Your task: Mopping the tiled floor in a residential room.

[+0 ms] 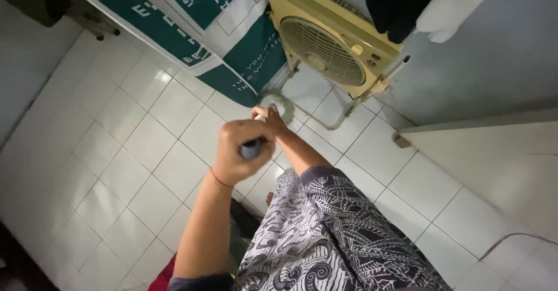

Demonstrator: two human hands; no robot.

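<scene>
The landmark is the box fan (332,46), a cream plastic square housing with a round radial grille, standing tilted on a bent tube stand on the white tiled floor (145,151).

Grip state: the left hand (237,151) is clamped in a full fist around the top end of the mop handle (253,147), a smooth grey-blue round shaft seen almost end-on. The right hand (268,119) is wrapped around the same shaft lower down, nearer the fan. Both grips are closed on the handle.

Tool position: the mop head (278,102), a pale stringy ring of fibres, rests on the floor just in front of the fan stand, beside the lower edge of a green and white printed sheet (232,41) that hangs left of the fan.

Progress, as a judgement: the mop head works the tiles at the foot of the fan. The glossy square tiles show no clear wet or dry boundary, so the cleaned share cannot be determined. The wide floor area left of the fan appears the larger remaining part.

The person wears a dark patterned fabric garment (331,233).
</scene>
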